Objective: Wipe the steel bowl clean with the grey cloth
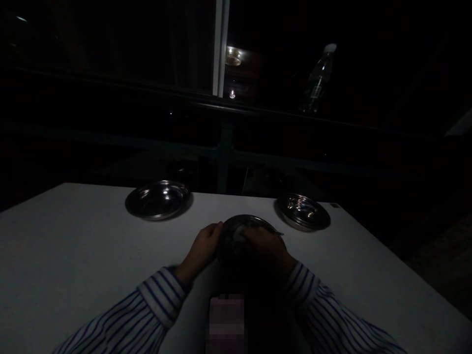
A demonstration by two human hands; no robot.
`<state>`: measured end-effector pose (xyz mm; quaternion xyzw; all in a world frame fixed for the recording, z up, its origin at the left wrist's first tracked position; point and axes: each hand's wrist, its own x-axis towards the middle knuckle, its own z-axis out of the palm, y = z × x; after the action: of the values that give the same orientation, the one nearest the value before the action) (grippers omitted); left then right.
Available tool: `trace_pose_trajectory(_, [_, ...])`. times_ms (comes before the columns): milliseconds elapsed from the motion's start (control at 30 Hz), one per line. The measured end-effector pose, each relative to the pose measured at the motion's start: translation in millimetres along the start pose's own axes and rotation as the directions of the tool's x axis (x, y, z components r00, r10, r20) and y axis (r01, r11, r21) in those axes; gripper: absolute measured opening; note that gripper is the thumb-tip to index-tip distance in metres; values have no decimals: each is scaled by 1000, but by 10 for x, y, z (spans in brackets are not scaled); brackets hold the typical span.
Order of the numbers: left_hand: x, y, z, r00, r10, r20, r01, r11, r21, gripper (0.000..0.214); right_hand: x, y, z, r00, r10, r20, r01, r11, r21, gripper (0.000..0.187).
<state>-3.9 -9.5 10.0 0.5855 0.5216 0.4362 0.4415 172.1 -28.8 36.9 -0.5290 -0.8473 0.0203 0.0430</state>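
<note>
A dark metal plate [254, 221] lies on the white table [73, 255] right in front of me. My left hand [202, 248] curls round the plate's left rim and grips it. My right hand [267, 246] rests over the plate with its fingers closed on a thin metal utensil [277, 233] whose tip sticks out to the right. Something pale [239, 235] lies in the plate between my hands; I cannot make out what it is. Both my sleeves are white with blue stripes. The scene is very dark.
Two more metal plates stand near the table's far edge, one at the left [158, 199] and one at the right [303, 211]. Behind the table runs a dark railing [224, 147]. A plastic bottle [319, 78] stands on a ledge at the back right.
</note>
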Motion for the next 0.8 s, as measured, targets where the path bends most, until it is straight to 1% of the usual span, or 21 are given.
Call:
trace_pose_trajectory(100, [-1,-14,8,1000,1,-16,-2,1000,-19,46,3,0,17,996,-64,67,60,997,56,29])
trace_pose_trajectory(267, [22,-30,-28,994,-21,-108,22,1000,4,40,87,27,44,986,-143,89,134,985,107,26])
trace_pose_trajectory(333, [24,-32,-59,992,-37,-122,38,999,6,41,104,23,39,979,-180,95,168,977,128,24])
trace_pose_trajectory(467, [-34,-46,-120,996,-37,-80,33,998,-44,38,57,-72,-10,955,-276,111,254,950,182,21])
trace_pose_trajectory(600, [-142,-88,-144,1000,19,-6,-20,993,-118,33,-10,-210,-77,939,-322,122,292,933,209,25])
trace_pose_trajectory(700, [-170,-122,-131,999,42,-19,-44,992,-118,33,48,-245,-119,916,-352,190,317,929,192,27])
trace_pose_trajectory(800, [-128,-142,-107,997,58,-59,-63,993,-101,35,214,-230,-149,907,-332,259,302,941,151,30])
